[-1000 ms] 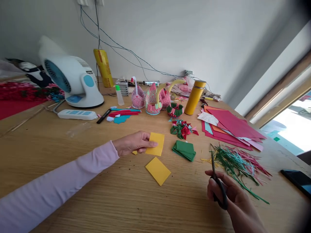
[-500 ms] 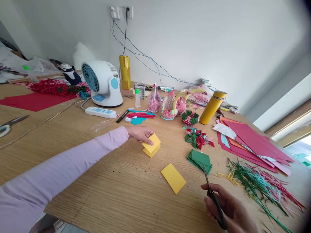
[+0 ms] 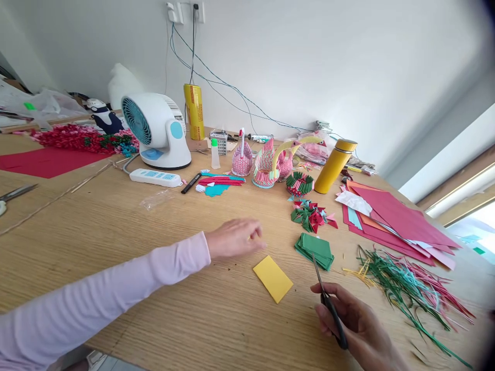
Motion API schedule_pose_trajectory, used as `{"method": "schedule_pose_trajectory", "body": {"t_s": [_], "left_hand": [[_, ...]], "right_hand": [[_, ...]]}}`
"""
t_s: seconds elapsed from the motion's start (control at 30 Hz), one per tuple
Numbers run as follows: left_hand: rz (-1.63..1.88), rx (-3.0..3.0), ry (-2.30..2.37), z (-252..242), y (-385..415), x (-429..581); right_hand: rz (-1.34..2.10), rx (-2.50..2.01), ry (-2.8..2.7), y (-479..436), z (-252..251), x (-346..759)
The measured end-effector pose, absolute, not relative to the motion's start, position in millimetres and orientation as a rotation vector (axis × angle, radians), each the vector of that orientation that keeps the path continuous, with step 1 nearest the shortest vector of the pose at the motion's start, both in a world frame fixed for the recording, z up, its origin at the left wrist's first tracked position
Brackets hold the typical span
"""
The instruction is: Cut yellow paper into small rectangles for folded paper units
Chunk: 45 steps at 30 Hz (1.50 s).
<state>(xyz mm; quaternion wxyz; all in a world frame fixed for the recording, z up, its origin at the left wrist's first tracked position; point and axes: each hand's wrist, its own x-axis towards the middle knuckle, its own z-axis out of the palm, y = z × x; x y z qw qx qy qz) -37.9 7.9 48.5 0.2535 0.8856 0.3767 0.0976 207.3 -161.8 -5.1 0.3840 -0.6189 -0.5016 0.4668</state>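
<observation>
My left hand (image 3: 237, 239) is over the table, back of the hand up and fingers curled. A sliver of yellow paper (image 3: 249, 238) shows between its fingers; the hand hides the rest. Just right of it lies a yellow folded paper rectangle (image 3: 273, 279), flat on the wood. My right hand (image 3: 351, 319) grips black-handled scissors (image 3: 331, 314) near the front right, blades pointing up and away. Beyond the scissor tips sits a stack of green paper rectangles (image 3: 315, 251).
Thin paper strips (image 3: 402, 288) lie at right, below red paper sheets (image 3: 402, 216). Folded red and green pieces (image 3: 313, 216) sit near a yellow bottle (image 3: 335, 166). Paper swans (image 3: 265, 165), a fan (image 3: 157, 131) and a power strip (image 3: 155, 178) stand farther back.
My left hand has turned over and come nearer the flat yellow rectangle; the yellow paper it held is now mostly hidden. My right hand still holds the scissors. The view has shifted slightly.
</observation>
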Motion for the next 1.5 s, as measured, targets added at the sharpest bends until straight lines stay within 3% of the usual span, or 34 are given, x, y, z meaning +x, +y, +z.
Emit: {"method": "schedule_pose_trajectory", "body": {"t_s": [0.2, 0.5, 0.7, 0.93, 1.2, 1.5], "left_hand": [[0.017, 2.592, 0.517, 35.4, -8.4, -14.0], [-0.178, 2.467, 0.564, 43.6, -3.9, -4.7], [-0.059, 2.365, 0.640, 38.8, -3.3, -12.3], [0.270, 1.661, 0.637, 30.6, -18.5, -7.8], [0.436, 1.317, 0.588, 45.8, -32.7, -10.6], [0.217, 0.391, 0.412, 37.3, -39.1, -19.0]], "right_hand": [[1.260, -1.542, -1.321, -148.6, -7.5, 213.0], [1.145, -1.542, -1.362, -138.6, -4.5, 209.8], [1.100, -1.452, -1.369, -120.2, 1.0, 213.2], [1.153, -1.301, -1.251, -101.2, 24.1, 187.8], [1.186, -1.167, -1.107, -86.3, 49.4, 173.5], [0.825, -1.141, -1.371, -89.9, 47.5, 177.2]]}}
